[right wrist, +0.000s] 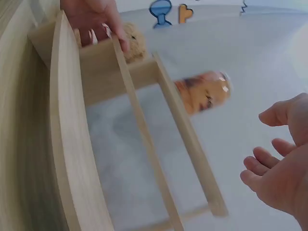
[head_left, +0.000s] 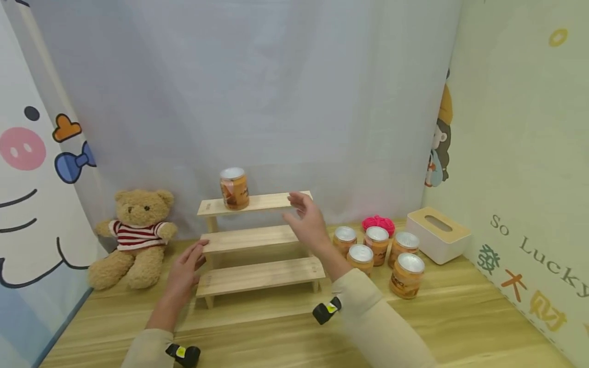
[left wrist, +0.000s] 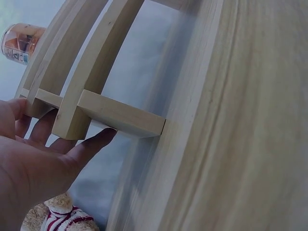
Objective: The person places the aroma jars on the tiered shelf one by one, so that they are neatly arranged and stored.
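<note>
A three-tier wooden shelf stand sits on the table, with an orange can upright near the left end of its top tier. My left hand holds the stand's left end; in the left wrist view, fingers of that hand reach behind the planks and along the side support. My right hand is at the right end of the upper tiers, fingers loosely bent and nothing in them. The right wrist view shows that hand apart from the top plank and the can.
Several more silver-lidded orange cans stand on the table right of the stand, beside my right forearm. Behind them lie a pink object and a white tissue box with a wooden lid. Left of the stand sits a teddy bear in a striped shirt.
</note>
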